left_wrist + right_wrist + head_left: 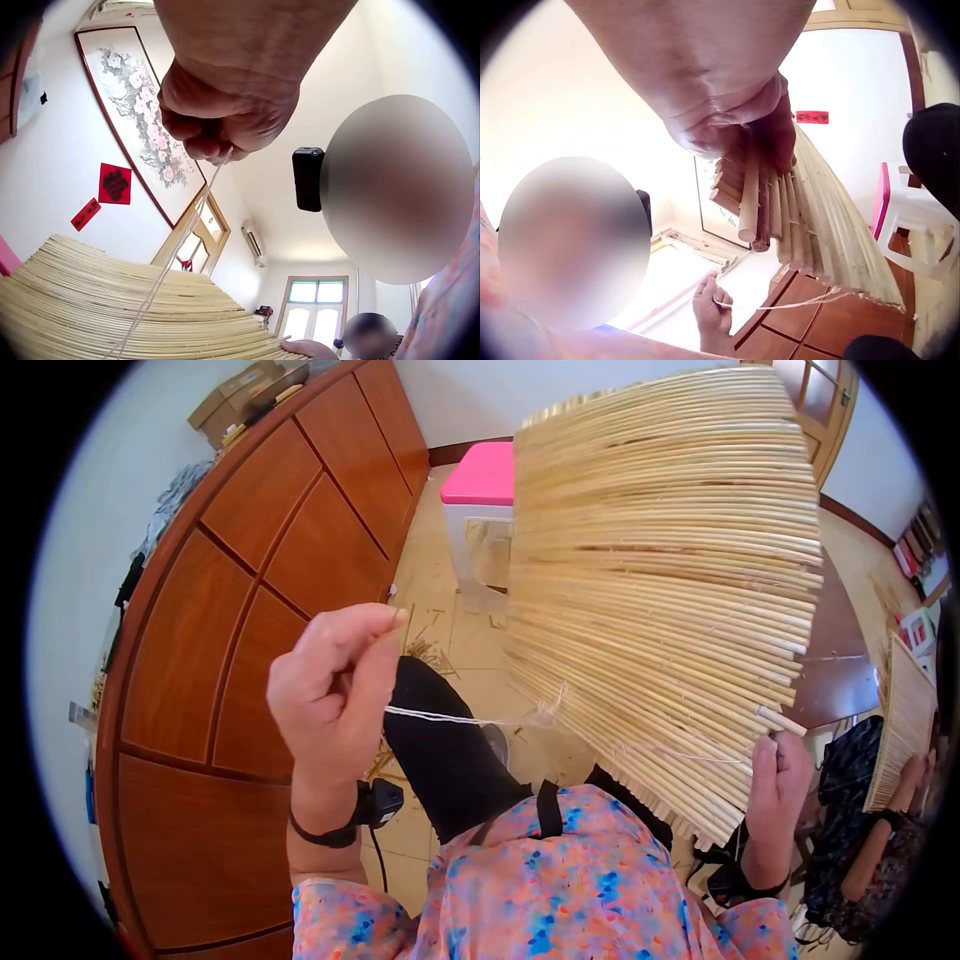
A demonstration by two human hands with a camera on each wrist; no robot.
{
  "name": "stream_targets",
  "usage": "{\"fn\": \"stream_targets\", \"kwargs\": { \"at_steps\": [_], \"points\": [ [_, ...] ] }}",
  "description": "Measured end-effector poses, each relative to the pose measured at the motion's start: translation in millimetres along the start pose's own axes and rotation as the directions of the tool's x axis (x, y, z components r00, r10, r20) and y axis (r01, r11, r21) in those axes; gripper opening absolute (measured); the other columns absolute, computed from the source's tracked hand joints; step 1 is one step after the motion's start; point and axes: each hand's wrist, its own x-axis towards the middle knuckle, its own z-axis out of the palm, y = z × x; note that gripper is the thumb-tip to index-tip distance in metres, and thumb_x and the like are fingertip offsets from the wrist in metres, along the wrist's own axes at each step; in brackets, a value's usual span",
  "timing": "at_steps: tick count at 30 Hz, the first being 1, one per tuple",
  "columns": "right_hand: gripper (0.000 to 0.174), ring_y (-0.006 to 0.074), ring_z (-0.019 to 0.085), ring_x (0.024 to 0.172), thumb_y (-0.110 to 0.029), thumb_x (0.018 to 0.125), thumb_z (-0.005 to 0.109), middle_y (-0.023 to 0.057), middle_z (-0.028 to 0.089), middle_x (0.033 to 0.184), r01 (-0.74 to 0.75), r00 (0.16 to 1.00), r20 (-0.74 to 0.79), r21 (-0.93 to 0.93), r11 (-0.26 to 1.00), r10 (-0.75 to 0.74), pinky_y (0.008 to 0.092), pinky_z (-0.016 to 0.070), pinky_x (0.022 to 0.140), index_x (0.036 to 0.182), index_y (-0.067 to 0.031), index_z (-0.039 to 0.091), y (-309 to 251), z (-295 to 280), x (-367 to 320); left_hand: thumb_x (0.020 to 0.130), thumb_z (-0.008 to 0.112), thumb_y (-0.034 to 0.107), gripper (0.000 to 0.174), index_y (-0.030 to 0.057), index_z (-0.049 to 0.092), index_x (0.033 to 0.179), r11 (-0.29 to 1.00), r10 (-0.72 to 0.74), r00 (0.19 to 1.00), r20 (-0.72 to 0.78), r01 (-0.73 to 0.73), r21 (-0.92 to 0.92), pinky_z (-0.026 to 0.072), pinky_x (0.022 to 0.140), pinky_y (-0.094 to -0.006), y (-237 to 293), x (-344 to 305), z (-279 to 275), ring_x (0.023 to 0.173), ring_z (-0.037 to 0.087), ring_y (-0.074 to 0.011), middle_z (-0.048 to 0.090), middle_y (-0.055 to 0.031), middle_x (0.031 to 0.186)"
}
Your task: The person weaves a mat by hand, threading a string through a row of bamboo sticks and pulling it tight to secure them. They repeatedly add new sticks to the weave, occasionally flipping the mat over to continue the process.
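Note:
A mat of pale straw-coloured stalks point(660, 560), bound side by side with thread, stands tilted in front of the body. My right hand point(778, 785) grips its near right edge, thumb on the face, around the end stalks point(748, 206). Off to the left and raised, my left hand point(335, 685) pinches a white string point(435, 715) between thumb and curled fingers. That string runs fairly straight from the fingers to the mat's lower left edge. In the left wrist view the same string point(169, 262) slants down across the mat point(187, 307).
A pink-topped white stool point(478, 475) stands behind the mat's left side. Along the left runs a reddish wooden cabinet point(250, 650). Stalk scraps point(430, 655) litter the tiled floor. At far right another person point(870, 860) holds a similar mat point(905, 725) near a dark table point(838, 660).

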Motion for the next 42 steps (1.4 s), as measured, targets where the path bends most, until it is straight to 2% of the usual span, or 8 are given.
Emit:
{"fn": "stream_targets", "kwargs": {
  "at_steps": [6,10,12,18,24,30,33,42],
  "points": [
    [0.026,0.0269,0.04,0.049,-0.007,0.088,0.06,0.0173,0.04,0.056,0.074,0.968,0.251,-0.216,0.974,-0.018,0.0351,0.0327,0.049,0.07,0.002,0.045,-41.7,-5.3,12.5,0.086,0.063,-0.007,0.013,-0.0012,0.067,0.097,0.98,-0.144,0.989,0.027,0.146,-0.137,0.0296,0.047,-0.0178,-8.1,-20.6,12.6,0.051,0.046,-0.0002,0.054,0.0025,0.06],
    [0.029,0.036,0.047,0.052,-0.014,0.089,0.061,0.0215,0.046,0.059,0.204,0.922,0.357,-0.128,0.971,-0.147,0.0409,0.0366,0.05,0.07,0.0024,0.046,-42.9,30.3,36.4,0.086,0.064,-0.006,0.011,-0.0007,0.067,0.095,0.98,-0.147,0.988,0.043,0.152,-0.13,0.0316,0.046,-0.0187,-18.4,-29.5,14.2,0.05,0.046,-0.0015,0.053,0.0016,0.058],
    [0.03,0.0305,0.036,0.051,-0.014,0.089,0.06,0.0199,0.041,0.059,0.265,0.893,0.408,-0.127,0.956,-0.193,0.0394,0.0336,0.05,0.07,0.0041,0.045,-44.5,50.6,54.5,0.087,0.064,-0.004,0.01,-0.0006,0.067,0.095,0.973,-0.155,0.985,0.07,0.165,-0.163,0.0328,0.046,-0.0194,-24.7,-31.0,16.0,0.049,0.046,-0.002,0.054,0.0011,0.058],
    [0.035,0.0348,0.048,0.053,-0.024,0.089,0.06,0.0232,0.051,0.061,0.361,0.783,0.592,-0.183,0.914,-0.191,0.0429,0.0406,0.054,0.072,0.0057,0.056,-44.6,99.5,98.8,0.091,0.059,-0.005,0.009,-0.0021,0.064,0.097,0.947,-0.173,0.972,0.158,0.209,-0.246,0.0333,0.048,-0.0189,-33.4,-36.5,35.5,0.053,0.047,-0.0018,0.053,0.003,0.061],
    [0.038,0.0438,0.058,0.064,-0.027,0.088,0.06,0.0274,0.057,0.065,0.242,0.734,0.679,-0.242,0.939,-0.014,0.0504,0.0464,0.064,0.068,0.0051,0.063,-39.5,127.5,109.8,0.092,0.058,-0.002,0.004,-0.0022,0.062,0.093,0.935,-0.221,0.955,0.2,0.265,-0.234,0.037,0.047,-0.0206,-40.8,-33.0,44.2,0.052,0.05,-0.0037,0.054,0.0005,0.059],
    [0.037,0.0431,0.053,0.057,-0.026,0.088,0.061,0.0272,0.053,0.061,0.138,0.7,0.709,-0.254,0.957,0.087,0.048,0.0441,0.058,0.069,0.0061,0.061,-11.9,145.0,118.2,0.092,0.062,0.001,0.001,0.0024,0.062,0.092,0.936,-0.209,0.914,0.348,0.29,-0.198,0.0398,0.049,-0.022,-78.8,-47.6,81.3,0.053,0.053,-0.0063,0.055,-0.0005,0.061],
    [0.035,0.012,0.034,0.052,-0.02,0.092,0.061,0.008,0.037,0.053,0.06,0.712,0.698,-0.178,0.982,0.082,0.0355,0.0328,0.048,0.07,0.0051,0.051,-2.0,144.9,114.2,0.089,0.065,0.001,0.003,0.0027,0.062,0.09,0.95,-0.164,0.899,0.407,0.256,-0.181,0.0431,0.05,-0.0255,-89.8,-57.9,107.5,0.052,0.056,-0.0125,0.059,-0.0052,0.063],
    [0.023,0.0043,0.046,0.068,-0.015,0.094,0.057,-0.0001,0.054,0.073,-0.415,0.547,0.752,-0.14,0.899,0.369,0.0215,0.038,0.06,0.109,0.0022,0.062,-6.1,131.8,98.4,0.082,0.067,-0.002,0.024,0.0018,0.069,0.105,0.942,-0.033,0.893,0.449,0.178,-0.285,0.0536,0.056,-0.029,-109.1,-70.1,136.5,0.063,0.069,-0.022,0.069,-0.014,0.075]
  ]
}}
